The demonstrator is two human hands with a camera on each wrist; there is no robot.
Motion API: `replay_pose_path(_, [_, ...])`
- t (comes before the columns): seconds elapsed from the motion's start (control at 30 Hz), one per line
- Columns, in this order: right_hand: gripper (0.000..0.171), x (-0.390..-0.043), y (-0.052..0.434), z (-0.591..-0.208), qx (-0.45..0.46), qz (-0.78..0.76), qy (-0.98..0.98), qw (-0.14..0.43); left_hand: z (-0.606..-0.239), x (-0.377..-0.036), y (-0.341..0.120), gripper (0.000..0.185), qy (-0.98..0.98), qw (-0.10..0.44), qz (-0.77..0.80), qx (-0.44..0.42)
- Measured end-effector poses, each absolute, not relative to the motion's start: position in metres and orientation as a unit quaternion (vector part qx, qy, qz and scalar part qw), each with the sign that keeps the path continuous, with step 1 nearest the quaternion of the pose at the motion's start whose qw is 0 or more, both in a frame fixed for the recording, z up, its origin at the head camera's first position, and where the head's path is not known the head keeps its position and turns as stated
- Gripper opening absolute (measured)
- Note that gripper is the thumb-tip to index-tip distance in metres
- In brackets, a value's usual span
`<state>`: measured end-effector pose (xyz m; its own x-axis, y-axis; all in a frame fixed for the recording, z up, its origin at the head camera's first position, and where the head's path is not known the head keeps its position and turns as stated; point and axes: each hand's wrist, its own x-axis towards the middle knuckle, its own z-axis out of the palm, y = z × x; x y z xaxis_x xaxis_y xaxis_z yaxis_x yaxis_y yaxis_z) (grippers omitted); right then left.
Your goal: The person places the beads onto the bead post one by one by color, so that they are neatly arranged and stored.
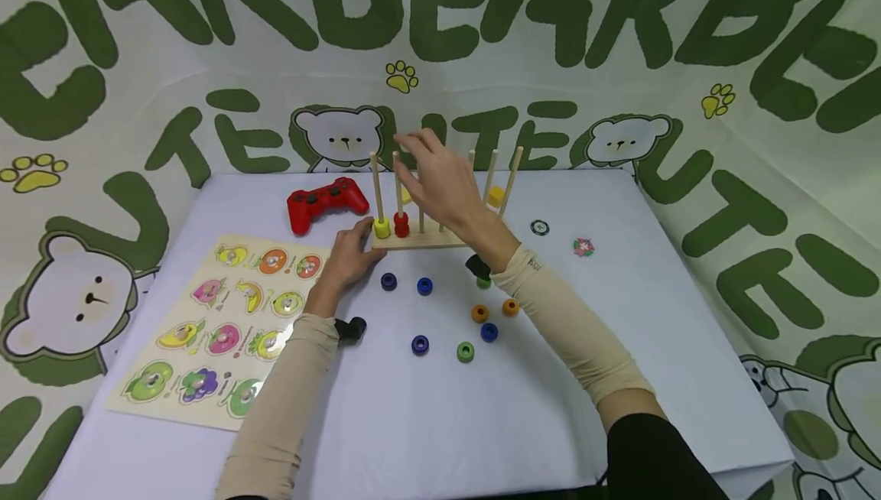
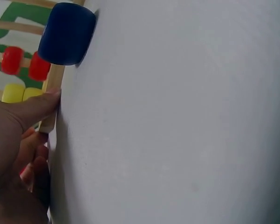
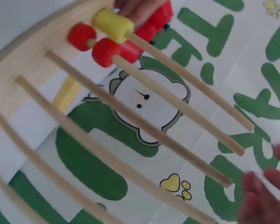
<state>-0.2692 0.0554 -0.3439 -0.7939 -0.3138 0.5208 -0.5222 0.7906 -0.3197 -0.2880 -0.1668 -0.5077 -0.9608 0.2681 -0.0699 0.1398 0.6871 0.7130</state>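
Note:
A wooden peg rack (image 1: 428, 240) with several upright pegs stands at the middle of the table. My left hand (image 1: 349, 257) grips its left end, the thumb in front and fingers behind in the left wrist view. Yellow beads (image 1: 381, 228) sit low on the leftmost peg. On the second peg are two red beads (image 1: 401, 225); the right wrist view shows a gap between the upper red bead (image 3: 106, 52) and the lower one. My right hand (image 1: 443, 185) is raised near the pegs' tops, fingers loosely spread, with nothing seen in it. It hides some middle pegs.
Loose blue beads (image 1: 424, 286), orange beads (image 1: 479, 313) and green beads (image 1: 465, 352) lie in front of the rack. At left are a fruit puzzle board (image 1: 230, 309) and a red game controller (image 1: 326, 202). Yellow blocks (image 1: 495, 196) stand behind; a round token (image 1: 540, 228) lies right.

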Motion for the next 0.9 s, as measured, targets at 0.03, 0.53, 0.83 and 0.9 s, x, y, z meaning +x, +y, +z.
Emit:
replay_pose_path(0.03, [0.036,-0.264,0.056,-0.349,0.240,0.241,-0.909,0.240,-0.510,-0.285,-0.169,0.076,0.915,0.085,0.378,0.110])
replay_pose_path(0.53, [0.044,-0.232,0.029,-0.435,0.324,0.073,-0.936,-0.121,-0.505,-0.298,-0.170,0.076,0.914,0.077,0.377,0.126])
replay_pose_path(0.83, [0.028,-0.226,0.024,-0.457,0.336,0.076,-0.931,-0.120,-0.511,-0.291,-0.168,0.077,0.915,0.093,0.376,0.118])
replay_pose_path(0.9, [0.028,-0.226,0.028,-0.458,0.334,0.076,-0.932,-0.122,-0.513,-0.290,-0.166,0.077,0.915,0.096,0.373,0.120])
